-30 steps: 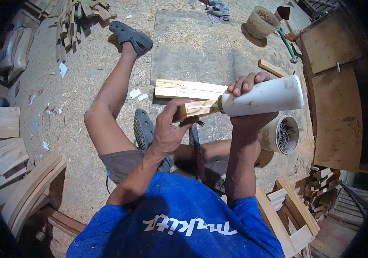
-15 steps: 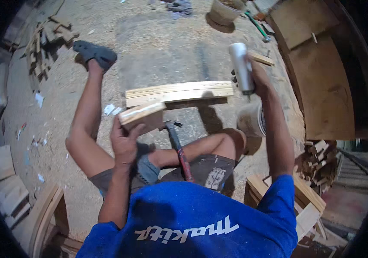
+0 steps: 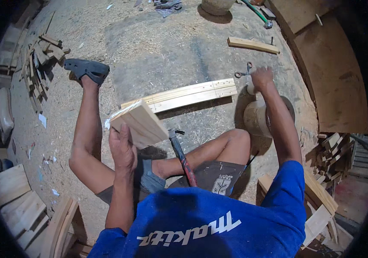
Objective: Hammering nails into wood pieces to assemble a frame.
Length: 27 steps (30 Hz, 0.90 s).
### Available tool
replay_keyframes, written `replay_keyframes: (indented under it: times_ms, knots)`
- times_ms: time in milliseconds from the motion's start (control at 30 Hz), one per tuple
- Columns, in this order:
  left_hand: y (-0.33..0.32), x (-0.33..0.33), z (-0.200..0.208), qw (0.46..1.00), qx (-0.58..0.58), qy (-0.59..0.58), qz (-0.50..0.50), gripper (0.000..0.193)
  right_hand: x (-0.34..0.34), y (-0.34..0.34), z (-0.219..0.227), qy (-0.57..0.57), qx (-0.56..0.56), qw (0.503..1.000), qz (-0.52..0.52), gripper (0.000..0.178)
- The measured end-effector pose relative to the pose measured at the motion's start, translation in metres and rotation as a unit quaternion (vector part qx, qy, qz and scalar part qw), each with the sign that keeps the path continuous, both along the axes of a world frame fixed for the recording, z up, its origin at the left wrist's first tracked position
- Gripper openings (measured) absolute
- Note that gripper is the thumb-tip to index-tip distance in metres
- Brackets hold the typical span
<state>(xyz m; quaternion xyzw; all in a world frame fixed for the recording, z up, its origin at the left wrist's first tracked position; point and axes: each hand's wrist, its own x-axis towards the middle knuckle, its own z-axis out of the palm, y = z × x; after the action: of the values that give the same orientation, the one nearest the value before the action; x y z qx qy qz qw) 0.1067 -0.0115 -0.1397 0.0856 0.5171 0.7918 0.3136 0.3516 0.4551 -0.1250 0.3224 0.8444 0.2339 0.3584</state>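
Note:
My left hand (image 3: 123, 148) is closed round a short, flat wooden board (image 3: 143, 126), tilted with its broad face toward me. Beyond it, two long pale wood strips (image 3: 192, 95) lie side by side on the floor. My right hand (image 3: 262, 80) reaches low at the right, its fingers slightly blurred and curled. Part of a white bottle (image 3: 251, 89) shows beneath it; the rest is hidden by the hand. Scissors (image 3: 244, 72) lie just left of that hand. A claw hammer (image 3: 181, 157) with a red and black handle rests against my lap.
A bucket (image 3: 257, 118) stands under my right forearm. Farther off are a wood stick (image 3: 252, 44), a green-handled tool (image 3: 256, 12) and another pail (image 3: 218, 6). Wood scraps (image 3: 40, 64) are heaped at far left, boards (image 3: 18, 200) at near left. Brown panels (image 3: 332, 77) line the right.
My right hand has lowered the white bottle toward the floor by the scissors, which now show. My left hand has turned the board so its broad face shows.

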Motion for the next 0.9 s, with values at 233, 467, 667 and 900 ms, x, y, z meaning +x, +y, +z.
replay_keyframes:
  times_ms: [233, 467, 667, 900]
  knots:
    - [0.124, 0.042, -0.033, 0.987, 0.020, -0.046, -0.155, 0.042, -0.040, -0.168, 0.022, 0.627, -0.563, 0.514, -0.159, 0.071]
    - [0.191, 0.001, -0.085, 0.698, -0.304, 0.612, -0.214, 0.061, 0.009, -0.196, -0.056, 0.778, -0.387, 0.388, -0.306, 0.048]
    - [0.228, -0.039, -0.096, 0.597, -0.363, 0.624, -0.350, 0.063, 0.029, -0.195, -0.081, 0.788, -0.441, 0.068, -0.424, 0.045]
    - [0.204, -0.089, -0.038, 0.631, -0.311, 0.647, -0.294, 0.048, 0.034, -0.188, -0.083, 0.751, -0.538, 0.036, -0.382, 0.055]
